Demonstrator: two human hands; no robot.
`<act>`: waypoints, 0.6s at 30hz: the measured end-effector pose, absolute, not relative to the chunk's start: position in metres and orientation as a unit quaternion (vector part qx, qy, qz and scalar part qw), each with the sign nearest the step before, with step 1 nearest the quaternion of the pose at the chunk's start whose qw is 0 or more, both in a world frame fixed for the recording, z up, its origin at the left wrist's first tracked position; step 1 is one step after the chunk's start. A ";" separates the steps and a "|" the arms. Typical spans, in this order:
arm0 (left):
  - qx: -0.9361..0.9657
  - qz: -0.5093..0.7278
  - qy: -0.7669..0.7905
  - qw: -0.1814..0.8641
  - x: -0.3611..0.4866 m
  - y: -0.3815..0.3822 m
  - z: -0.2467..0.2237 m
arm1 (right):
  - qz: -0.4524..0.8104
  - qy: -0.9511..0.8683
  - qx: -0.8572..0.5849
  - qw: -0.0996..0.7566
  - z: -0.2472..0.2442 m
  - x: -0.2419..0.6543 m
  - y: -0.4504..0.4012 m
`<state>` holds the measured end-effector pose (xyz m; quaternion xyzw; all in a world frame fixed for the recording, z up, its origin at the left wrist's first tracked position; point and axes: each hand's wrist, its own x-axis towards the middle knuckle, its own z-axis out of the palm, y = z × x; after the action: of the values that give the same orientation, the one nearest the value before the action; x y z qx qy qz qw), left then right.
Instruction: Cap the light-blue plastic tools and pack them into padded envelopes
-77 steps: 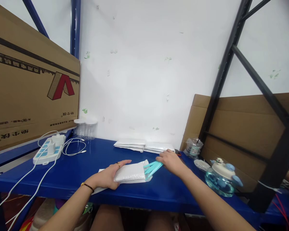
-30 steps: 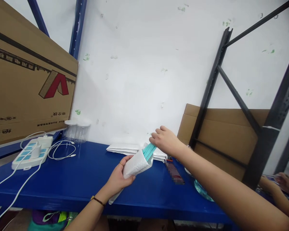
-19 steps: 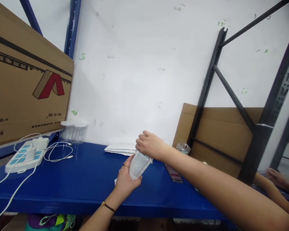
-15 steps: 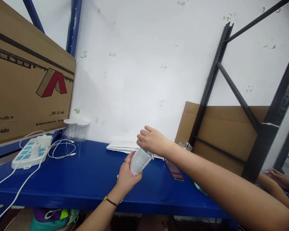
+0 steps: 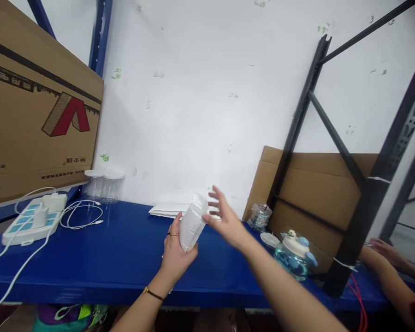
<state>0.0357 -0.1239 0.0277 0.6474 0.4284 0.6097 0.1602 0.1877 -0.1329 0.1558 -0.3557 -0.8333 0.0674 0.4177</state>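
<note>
A white padded envelope (image 5: 192, 224) with a puckered, shiny surface stands tilted above the blue table. My left hand (image 5: 178, 253) is wrapped around its lower part. Beside its upper right edge, my right hand (image 5: 224, 219) is raised with the fingers spread. The right thumb is close to the envelope; whether it touches cannot be made out. What the envelope contains is hidden. Behind it, a flat stack of white envelopes (image 5: 168, 210) lies against the wall, partly covered by my hands.
On the blue table (image 5: 124, 258), a power strip (image 5: 24, 230) and white cables lie left, near two clear jars (image 5: 103, 188). A teal jug (image 5: 293, 258), a lidded plastic cup (image 5: 260, 216) and a black rack post (image 5: 349, 230) stand right. Another person's arm (image 5: 383, 263) shows far right.
My right hand has come off the envelope's top and opened, moving slightly right. The envelope now stands more upright in my left hand. The view has shifted, bringing the teal jug into sight.
</note>
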 end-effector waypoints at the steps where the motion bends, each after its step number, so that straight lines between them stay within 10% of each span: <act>1: 0.660 0.610 0.410 0.153 0.035 -0.124 0.025 | 0.094 -0.843 -0.337 0.408 0.143 0.188 -0.135; 18: 0.748 0.501 0.396 0.179 0.006 -0.128 0.015 | -0.059 -0.940 -0.275 0.196 0.166 0.195 -0.150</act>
<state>0.0064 -0.1280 0.0152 0.7483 0.3961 0.5012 0.1788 0.1949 -0.1497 0.1655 -0.2747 -0.9396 -0.0589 0.1956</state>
